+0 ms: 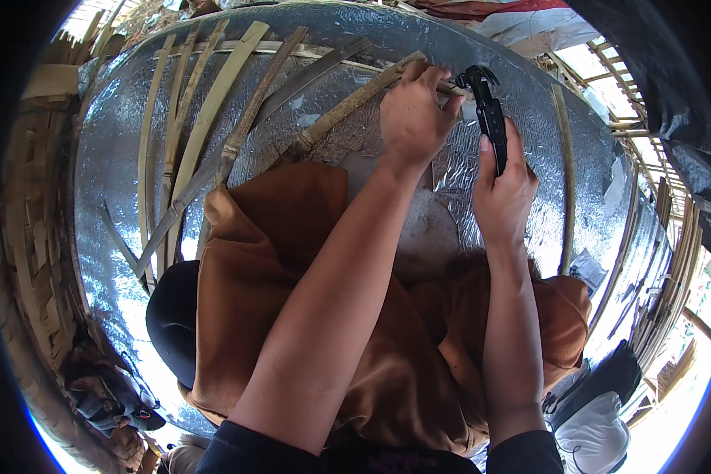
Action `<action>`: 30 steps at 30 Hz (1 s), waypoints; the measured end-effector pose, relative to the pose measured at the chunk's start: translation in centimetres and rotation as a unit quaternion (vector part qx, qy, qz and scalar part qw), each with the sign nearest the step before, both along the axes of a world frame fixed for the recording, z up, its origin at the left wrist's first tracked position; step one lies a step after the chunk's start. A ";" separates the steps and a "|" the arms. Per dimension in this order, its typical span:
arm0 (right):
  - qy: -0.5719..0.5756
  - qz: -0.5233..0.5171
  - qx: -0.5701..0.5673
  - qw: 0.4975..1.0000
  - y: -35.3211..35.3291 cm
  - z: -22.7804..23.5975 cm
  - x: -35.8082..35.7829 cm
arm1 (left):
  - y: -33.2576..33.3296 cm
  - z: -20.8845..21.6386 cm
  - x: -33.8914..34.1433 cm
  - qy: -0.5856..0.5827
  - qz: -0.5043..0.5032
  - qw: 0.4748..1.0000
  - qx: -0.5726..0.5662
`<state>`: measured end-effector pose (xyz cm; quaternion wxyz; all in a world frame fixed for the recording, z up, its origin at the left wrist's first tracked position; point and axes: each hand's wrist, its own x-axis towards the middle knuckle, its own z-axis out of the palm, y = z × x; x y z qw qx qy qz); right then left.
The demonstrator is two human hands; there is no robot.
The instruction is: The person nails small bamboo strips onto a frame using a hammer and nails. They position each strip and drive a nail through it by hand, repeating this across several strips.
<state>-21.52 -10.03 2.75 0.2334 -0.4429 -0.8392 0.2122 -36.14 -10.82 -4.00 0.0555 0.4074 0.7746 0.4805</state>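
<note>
My right hand (507, 178) is wrapped round the handle of a small black claw hammer (487, 110), held upright with its head at the top. To its left, my left hand (419, 110) is closed, thumb and fingers pinching a short, pale piece of bamboo (453, 89) whose end lies close to the hammer head. Whether the two touch, I cannot tell. A long bamboo strip (347, 107) slants up toward the left hand, its far end beside the knuckles. Brown cloth (253, 261) covers my lap below both forearms.
Several bamboo strips (205, 118) lie fanned out on the silvery foil sheet (110, 182) at the left. Another strip (565, 174) lies at the right. A woven bamboo wall (35, 237) borders the left side; a white bag (592, 434) sits at lower right.
</note>
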 end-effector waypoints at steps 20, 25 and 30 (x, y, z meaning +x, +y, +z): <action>0.042 -0.035 0.022 0.998 0.9 -0.3 0.4 | 0.6 -0.4 -0.3 -0.049 0.003 0.999 0.002; 0.033 -0.032 0.028 0.999 0.8 -0.3 0.3 | 0.7 -0.7 -0.4 -0.047 0.007 0.999 0.006; 0.034 -0.012 0.023 0.999 0.6 -0.2 0.2 | 0.8 -0.8 -0.4 -0.068 0.006 0.998 0.009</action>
